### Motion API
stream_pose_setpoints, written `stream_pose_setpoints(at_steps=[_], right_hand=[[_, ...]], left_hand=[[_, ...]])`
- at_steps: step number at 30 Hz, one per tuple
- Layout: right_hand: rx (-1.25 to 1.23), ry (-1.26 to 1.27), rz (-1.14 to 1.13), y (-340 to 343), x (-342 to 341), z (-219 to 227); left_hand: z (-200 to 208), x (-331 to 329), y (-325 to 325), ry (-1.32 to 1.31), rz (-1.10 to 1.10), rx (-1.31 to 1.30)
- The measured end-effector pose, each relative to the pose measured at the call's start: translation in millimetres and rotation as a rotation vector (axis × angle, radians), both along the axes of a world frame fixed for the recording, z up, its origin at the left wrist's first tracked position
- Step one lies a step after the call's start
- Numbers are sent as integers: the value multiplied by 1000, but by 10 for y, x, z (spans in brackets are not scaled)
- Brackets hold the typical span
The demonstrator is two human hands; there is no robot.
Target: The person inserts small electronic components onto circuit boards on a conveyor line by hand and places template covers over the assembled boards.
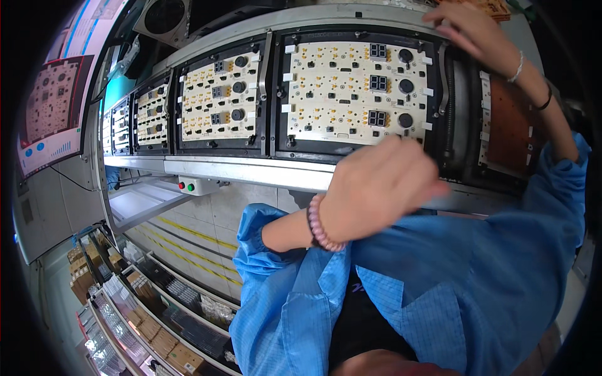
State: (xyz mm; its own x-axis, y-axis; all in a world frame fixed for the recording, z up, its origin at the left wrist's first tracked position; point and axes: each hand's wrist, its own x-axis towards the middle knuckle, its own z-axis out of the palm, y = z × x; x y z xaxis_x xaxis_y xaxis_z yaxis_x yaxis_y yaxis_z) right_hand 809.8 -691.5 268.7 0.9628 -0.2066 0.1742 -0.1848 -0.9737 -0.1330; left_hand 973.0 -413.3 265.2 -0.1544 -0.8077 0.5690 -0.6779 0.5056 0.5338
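Observation:
My left hand (384, 185), with a pink bead bracelet at the wrist, hovers over the near rail in front of the largest circuit board panel (338, 94). Its fingers curl under the palm, and whatever they may hold is hidden. At the far right corner of that panel, my right hand (469, 30) reaches over the far rail with fingers stretched out; nothing shows in it. The cream panel carries three rows of small black and yellow parts, dark two-digit displays (378, 83) and round black buzzers (406, 86). A black fixture frame (280, 131) surrounds it, with white clips at its sides.
More framed panels (219, 94) line the conveyor to the left. A brown board (509, 128) lies at right. The near metal rail (251, 169) bears a box with red and green buttons (191, 187). A monitor (53, 109) stands far left; racks of parts (163, 301) fill the lower left.

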Motion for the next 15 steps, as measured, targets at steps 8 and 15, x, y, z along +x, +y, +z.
stream_pose_setpoints(at_steps=[8, 15], right_hand=[[-546, 523, -248, -2139, -1241, -565], [-287, 366, -316, -2087, -1046, -612]], left_hand=[[832, 53, 565, 172, 132, -13], [839, 106, 722, 91, 172, -156]])
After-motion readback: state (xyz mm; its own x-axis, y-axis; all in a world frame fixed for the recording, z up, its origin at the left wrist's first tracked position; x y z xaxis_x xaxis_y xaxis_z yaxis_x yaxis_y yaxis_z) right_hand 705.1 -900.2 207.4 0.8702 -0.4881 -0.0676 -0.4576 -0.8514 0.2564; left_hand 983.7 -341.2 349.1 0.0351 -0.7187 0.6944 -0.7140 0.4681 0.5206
